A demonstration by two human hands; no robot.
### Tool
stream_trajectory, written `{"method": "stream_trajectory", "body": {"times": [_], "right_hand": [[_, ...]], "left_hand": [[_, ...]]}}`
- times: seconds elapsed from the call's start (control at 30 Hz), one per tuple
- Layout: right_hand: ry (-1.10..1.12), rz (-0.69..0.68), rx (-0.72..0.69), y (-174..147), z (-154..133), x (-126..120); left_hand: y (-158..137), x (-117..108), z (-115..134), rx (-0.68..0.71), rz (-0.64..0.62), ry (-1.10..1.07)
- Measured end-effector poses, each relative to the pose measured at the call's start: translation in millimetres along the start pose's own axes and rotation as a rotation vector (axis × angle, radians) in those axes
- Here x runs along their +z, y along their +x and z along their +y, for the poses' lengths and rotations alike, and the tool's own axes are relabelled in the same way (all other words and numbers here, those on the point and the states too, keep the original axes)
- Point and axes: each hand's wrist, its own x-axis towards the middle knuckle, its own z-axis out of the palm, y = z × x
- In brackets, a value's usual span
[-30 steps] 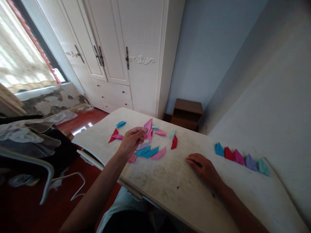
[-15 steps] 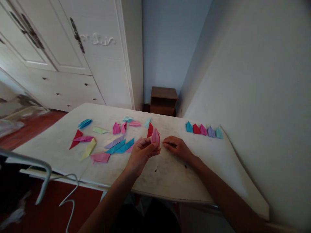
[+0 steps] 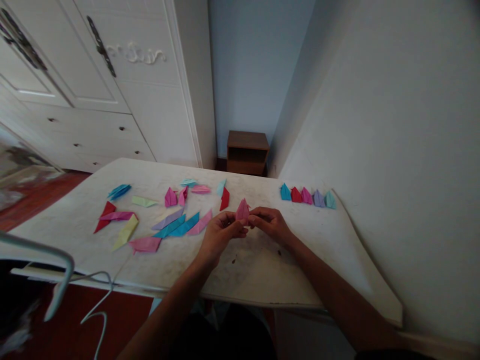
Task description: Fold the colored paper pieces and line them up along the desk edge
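Observation:
A pink folded-paper piece [image 3: 242, 210], pointed at the top, is held upright over the middle of the table [image 3: 258, 280]. My left hand [image 3: 225, 231] pinches it from the left, thumb in front. From the right, my right hand [image 3: 270, 223] closes its thumb and fingertips on the piece's lower right edge. Left of my hands lie several flat folded papers, among them a pink one [image 3: 200, 222], a blue one [image 3: 186, 225] and a red one [image 3: 224, 199]. Folded pieces in a row, with a blue one [image 3: 285, 192] at its left end, stand near the wall.
A white wardrobe [image 3: 161, 110] rises behind the table on the left. A brown nightstand [image 3: 248, 145] stands beyond the far edge, and a wall [image 3: 375, 125] borders the right side. A pale bent tube [image 3: 62, 255] and a cable [image 3: 105, 300] are at the lower left.
My right hand has moved left and now touches the pink paper piece, where before it was apart from it. The view has shifted slightly to the right.

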Motion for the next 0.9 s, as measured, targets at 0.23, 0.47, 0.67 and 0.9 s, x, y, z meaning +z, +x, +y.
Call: {"method": "stream_trajectory", "body": {"times": [0.23,0.47,0.67,0.9], "right_hand": [[0.029,0.038,0.006,0.2,3.7,-0.8],[0.041,0.039,0.026,0.1,1.8,-0.7],[0.096,0.056,0.052,1.9,0.0,-1.9],[0.247,0.111,0.061,6.2,1.5,-5.0]], "left_hand": [[1.5,0.4,3.4,0.061,-0.018,0.113],[1.0,2.2,6.3,0.1,0.033,0.182],[6.0,4.5,8.6,0.122,0.033,0.196],[11.4,15.9,25.1,0.188,-0.011,0.291]]}}
